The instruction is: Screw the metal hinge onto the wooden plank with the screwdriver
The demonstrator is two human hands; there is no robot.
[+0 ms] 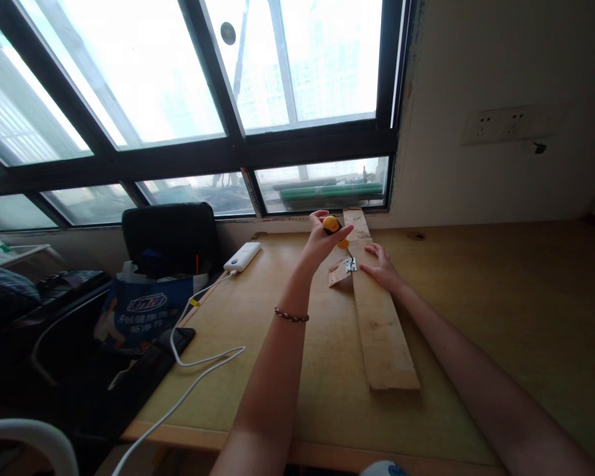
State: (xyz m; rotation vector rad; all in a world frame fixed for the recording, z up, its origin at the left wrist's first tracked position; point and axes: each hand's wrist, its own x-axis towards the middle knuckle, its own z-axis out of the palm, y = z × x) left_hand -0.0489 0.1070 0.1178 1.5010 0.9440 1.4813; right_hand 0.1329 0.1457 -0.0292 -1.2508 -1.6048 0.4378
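My left hand (322, 239) is closed around a screwdriver (331, 225) with a yellow and black handle. The screwdriver's shaft slants down to a small metal hinge (351, 264). That hinge spans the left edge of a long wooden board (379, 324) and a small wood piece (340, 272) beside it. Flat on the board's right side rests my right hand (383, 268), fingers stretched out near the hinge. Whether the screwdriver's tip sits in a screw is too small to tell.
A white power bank (242, 256) with a white cable (198, 362) lies on the left of the wooden table (451, 297). Beyond that edge stand a black chair (171, 231) and a blue bag (143, 311). The window (297, 139) and wall are behind.
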